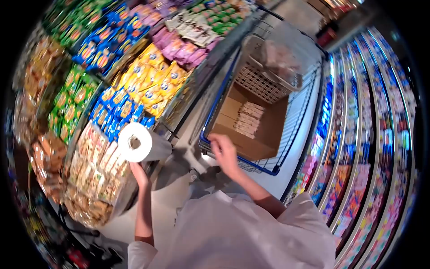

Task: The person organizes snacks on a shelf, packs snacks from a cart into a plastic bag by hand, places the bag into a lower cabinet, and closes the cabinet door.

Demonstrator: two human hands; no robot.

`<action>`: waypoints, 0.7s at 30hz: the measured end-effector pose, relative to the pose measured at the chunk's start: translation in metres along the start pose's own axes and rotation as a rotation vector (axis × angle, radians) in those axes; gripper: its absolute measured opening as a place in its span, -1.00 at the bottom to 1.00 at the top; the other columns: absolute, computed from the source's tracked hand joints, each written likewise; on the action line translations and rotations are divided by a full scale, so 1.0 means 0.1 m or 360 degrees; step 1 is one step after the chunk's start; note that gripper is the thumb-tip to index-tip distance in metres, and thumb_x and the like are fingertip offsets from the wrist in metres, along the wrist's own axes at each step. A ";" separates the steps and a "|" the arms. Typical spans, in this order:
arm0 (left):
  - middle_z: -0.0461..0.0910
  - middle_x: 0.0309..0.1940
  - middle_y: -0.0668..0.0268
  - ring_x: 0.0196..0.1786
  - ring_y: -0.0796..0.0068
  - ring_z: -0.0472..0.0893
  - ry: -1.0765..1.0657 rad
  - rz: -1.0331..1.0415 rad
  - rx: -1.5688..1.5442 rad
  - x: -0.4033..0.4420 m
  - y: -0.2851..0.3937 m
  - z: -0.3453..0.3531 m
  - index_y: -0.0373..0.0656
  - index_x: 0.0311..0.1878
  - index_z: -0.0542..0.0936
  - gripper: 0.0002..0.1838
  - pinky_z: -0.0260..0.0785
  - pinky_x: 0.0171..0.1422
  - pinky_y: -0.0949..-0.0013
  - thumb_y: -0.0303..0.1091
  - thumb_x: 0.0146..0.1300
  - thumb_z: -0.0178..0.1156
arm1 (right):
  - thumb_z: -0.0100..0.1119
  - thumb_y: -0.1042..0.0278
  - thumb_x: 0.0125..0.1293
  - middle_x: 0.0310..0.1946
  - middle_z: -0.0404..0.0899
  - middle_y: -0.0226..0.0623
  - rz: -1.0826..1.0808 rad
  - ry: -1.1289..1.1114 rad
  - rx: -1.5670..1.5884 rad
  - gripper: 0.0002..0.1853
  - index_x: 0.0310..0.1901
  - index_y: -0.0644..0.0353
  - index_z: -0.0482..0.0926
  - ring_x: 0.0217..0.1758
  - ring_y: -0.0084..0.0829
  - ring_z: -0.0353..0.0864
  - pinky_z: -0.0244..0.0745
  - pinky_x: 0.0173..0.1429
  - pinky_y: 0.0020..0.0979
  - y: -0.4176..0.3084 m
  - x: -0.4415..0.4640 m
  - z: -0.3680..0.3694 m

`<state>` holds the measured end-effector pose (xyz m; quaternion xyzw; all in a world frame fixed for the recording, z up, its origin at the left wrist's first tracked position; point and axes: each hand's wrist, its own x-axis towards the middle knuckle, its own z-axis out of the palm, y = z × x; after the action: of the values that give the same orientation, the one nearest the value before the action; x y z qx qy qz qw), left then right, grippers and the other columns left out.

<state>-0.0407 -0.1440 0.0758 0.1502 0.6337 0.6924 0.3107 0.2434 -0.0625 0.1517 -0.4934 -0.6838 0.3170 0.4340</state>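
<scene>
A thick white roll (150, 145), its round end and hollow core turned up toward me, is at the edge of the snack bins. My left hand (140, 175) is against its lower side, the fingers mostly hidden behind it; it appears to hold the roll. Whether the roll is paper or plastic bags I cannot make out. My right hand (224, 152) is over the near corner of a blue-rimmed shopping cart (268, 171), fingers slightly bent and apart, with nothing visible in them. Inside the cart, a cardboard box (274, 130) contains several small pale packets (249, 119).
A beige perforated basket (257, 80) holding a clear bag (280, 57) sits at the cart's far end. Bins of yellow packets (154, 78), blue packets (118, 114) and green packets (74, 103) line the left. Curved, lit shelves (349, 179) run along the right.
</scene>
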 end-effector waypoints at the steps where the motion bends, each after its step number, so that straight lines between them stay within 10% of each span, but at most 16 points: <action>1: 0.51 -0.25 0.33 -0.25 0.57 0.48 -0.0309 -0.0121 0.0367 -0.11 -0.14 -0.24 -0.21 -0.02 0.37 -0.69 0.31 -0.17 0.49 -0.20 0.34 -0.15 | -0.01 0.57 0.17 -0.31 0.50 -0.19 0.0079 0.0251 -0.0325 -0.81 -0.17 0.25 0.47 -0.29 -0.37 0.53 0.42 -0.17 -0.42 0.17 0.03 -0.29; 4: 0.54 -0.33 0.30 -0.30 0.54 0.54 -0.1084 -0.0780 0.0523 -0.93 0.16 -0.15 -0.20 -0.24 0.49 -0.78 0.34 -0.21 0.56 -0.26 0.31 -0.06 | 0.02 0.41 0.18 -0.25 0.48 -0.12 0.0473 0.1117 -0.0276 -0.74 -0.09 0.29 0.42 -0.22 -0.24 0.47 0.37 -0.07 -0.36 0.86 -0.04 -1.18; 7: 0.58 -0.33 0.23 -0.27 0.45 0.59 -0.1505 -0.0735 0.0713 -1.19 0.06 0.03 -0.27 -0.15 0.49 -0.77 0.42 -0.19 0.47 -0.34 0.32 -0.10 | 0.05 0.39 0.15 -0.16 0.44 -0.01 0.0852 0.1209 -0.0561 -0.65 -0.03 0.36 0.36 -0.12 -0.16 0.44 0.34 0.01 -0.30 1.37 -0.35 -1.62; 12: 0.55 -0.33 0.26 -0.24 0.50 0.54 -0.1785 -0.0564 0.0725 -1.28 0.18 1.05 -0.28 -0.16 0.49 -0.77 0.35 -0.11 0.49 -0.35 0.33 -0.09 | 0.16 0.29 0.06 -0.18 0.44 0.16 0.1031 0.0834 -0.0845 -0.41 0.09 0.43 0.22 -0.08 0.05 0.43 0.36 -0.02 -0.12 1.73 -0.59 -1.33; 15: 0.53 -0.33 0.30 -0.24 0.58 0.49 -0.1916 -0.0421 0.0835 -1.52 0.26 1.93 -0.28 -0.18 0.49 -0.78 0.30 -0.09 0.53 -0.37 0.33 -0.10 | 0.00 0.32 0.17 -0.46 0.50 0.02 0.0889 0.0899 -0.1350 -0.69 -0.09 0.30 0.34 -0.42 -0.04 0.51 0.44 -0.36 -0.12 1.75 -0.59 -1.14; 17: 0.52 -0.33 0.33 -0.24 0.62 0.46 -0.2106 -0.0271 0.0900 -1.72 0.21 2.58 -0.29 -0.19 0.49 -0.80 0.27 -0.10 0.56 -0.39 0.33 -0.09 | 0.00 0.36 0.17 -0.61 0.43 -0.06 0.0952 0.0826 -0.0757 -0.79 -0.21 0.28 0.36 -0.47 -0.03 0.48 0.40 -0.37 -0.13 1.72 -0.57 -1.29; 21: 0.51 -0.24 0.32 -0.13 0.58 0.47 -0.2406 0.0044 0.1025 -2.25 -0.25 3.99 -0.30 -0.15 0.48 -0.80 0.28 0.04 0.50 -0.42 0.34 -0.11 | -0.03 0.28 0.20 -0.56 0.47 -0.08 0.1064 0.0417 -0.0790 -0.79 -0.28 0.23 0.27 -0.49 -0.05 0.51 0.44 -0.47 -0.16 1.78 -0.60 -1.48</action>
<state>0.3770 0.0296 0.1541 0.6656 0.4191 0.1923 0.5869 0.4571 -0.0629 0.0443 -0.8131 -0.4812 0.2009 0.2588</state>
